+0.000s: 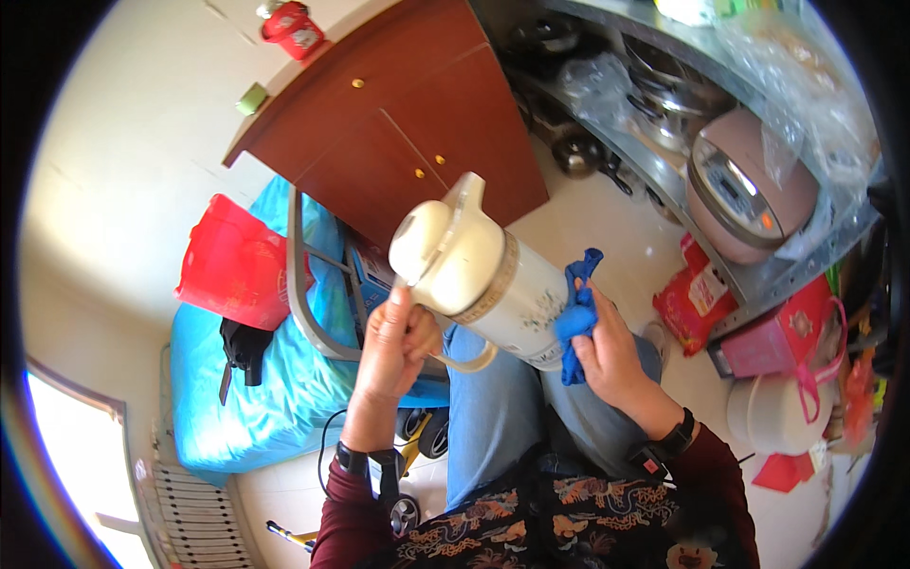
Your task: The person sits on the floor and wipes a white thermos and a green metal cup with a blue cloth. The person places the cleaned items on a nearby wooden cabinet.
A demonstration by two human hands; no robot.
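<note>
A cream vacuum jug (522, 284) with a domed lid, a spout and a printed plant pattern is held tilted above my lap. My left hand (398, 334) grips its handle (475, 361) near the top, thumb raised by the lid. At the base end, my right hand (604, 341) holds a bunched blue cloth (577, 320) against the jug's side and bottom. The cloth hides part of the base. Below the jug are my legs in blue jeans (490, 419).
A reddish-brown cabinet (398, 107) stands ahead. To the right, a metal shelf (661, 213) bears a rice cooker (753, 185) and pots (675, 107). Bags and a white container (771, 412) sit on the floor. On the left, a red bag (238, 267) rests on a blue-covered pile (234, 398).
</note>
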